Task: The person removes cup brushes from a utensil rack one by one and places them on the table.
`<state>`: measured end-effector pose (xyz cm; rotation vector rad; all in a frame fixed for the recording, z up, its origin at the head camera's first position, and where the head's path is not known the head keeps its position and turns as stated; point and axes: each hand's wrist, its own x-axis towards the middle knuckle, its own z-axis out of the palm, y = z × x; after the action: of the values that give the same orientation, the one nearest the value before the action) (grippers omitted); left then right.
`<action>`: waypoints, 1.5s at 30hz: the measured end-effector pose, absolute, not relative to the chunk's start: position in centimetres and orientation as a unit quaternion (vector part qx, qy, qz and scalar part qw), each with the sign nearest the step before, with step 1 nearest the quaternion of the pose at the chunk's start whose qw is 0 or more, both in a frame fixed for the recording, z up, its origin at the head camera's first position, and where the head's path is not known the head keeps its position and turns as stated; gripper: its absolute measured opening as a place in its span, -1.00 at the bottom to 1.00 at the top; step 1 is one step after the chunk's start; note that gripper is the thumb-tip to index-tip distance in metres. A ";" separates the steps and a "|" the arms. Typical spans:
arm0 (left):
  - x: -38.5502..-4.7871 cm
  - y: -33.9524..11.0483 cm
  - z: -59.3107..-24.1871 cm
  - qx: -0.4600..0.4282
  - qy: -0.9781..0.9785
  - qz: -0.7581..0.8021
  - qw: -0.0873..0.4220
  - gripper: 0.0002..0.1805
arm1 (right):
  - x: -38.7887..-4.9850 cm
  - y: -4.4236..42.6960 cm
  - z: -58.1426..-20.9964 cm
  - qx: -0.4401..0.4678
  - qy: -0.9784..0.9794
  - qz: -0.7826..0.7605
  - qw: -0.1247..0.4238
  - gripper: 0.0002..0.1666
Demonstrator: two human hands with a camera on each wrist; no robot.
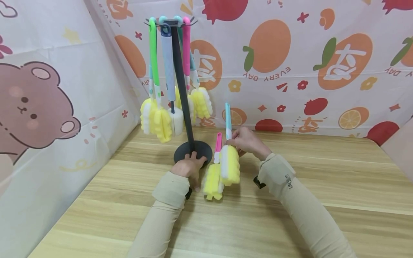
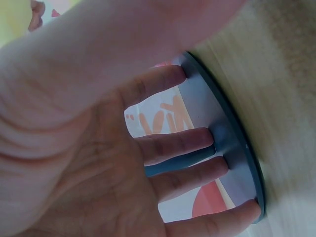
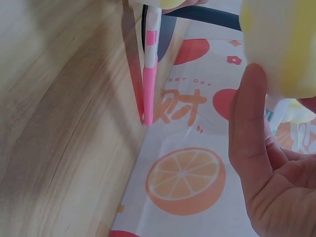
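Observation:
My left hand [image 1: 190, 168] rests its spread fingers on the round black base [image 1: 178, 152] of a stand; in the left wrist view the fingertips touch the base plate [image 2: 237, 163]. My right hand [image 1: 246, 141] pinches a sponge brush with a light blue handle [image 1: 228, 118], its yellow and white head [image 1: 230, 165] hanging down above the table. In the right wrist view a finger and thumb of my hand [image 3: 276, 173] are by the white and yellow sponge [image 3: 281, 49]. Just left of it, a brush with a pink handle [image 1: 218, 143] and yellow head [image 1: 213, 182] lies on the table.
The stand's black pole [image 1: 183, 89] rises from the base. Several brushes hang from its top hooks, among them ones with a green handle [image 1: 154, 53], a grey-blue handle [image 1: 168, 64] and a pink handle [image 1: 186, 50]. A printed cloth [image 1: 303, 71] stands behind the wooden table [image 1: 322, 172].

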<state>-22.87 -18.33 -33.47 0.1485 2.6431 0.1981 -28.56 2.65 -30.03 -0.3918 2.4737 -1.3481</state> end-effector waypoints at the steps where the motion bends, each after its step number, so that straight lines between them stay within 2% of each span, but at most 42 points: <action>1: -22.9 -18.3 -33.5 0.055 0.966 0.073 0.241 0.23 | -28.6 2.7 -30.1 -0.134 0.861 -0.467 0.151 -0.71; 19: -22.9 -18.3 -33.5 0.051 0.965 0.072 0.245 0.24 | -28.6 2.9 -30.5 -0.150 0.866 -0.435 0.199 -0.75; 45: -22.9 -18.2 -33.3 0.050 0.965 0.064 0.250 0.23 | -28.6 3.5 -32.0 -0.155 0.875 -0.403 0.220 -0.76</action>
<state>-22.87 -18.21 -33.30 0.1350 2.6273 0.1746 -28.60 3.48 -32.04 -0.4286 2.4194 -1.1149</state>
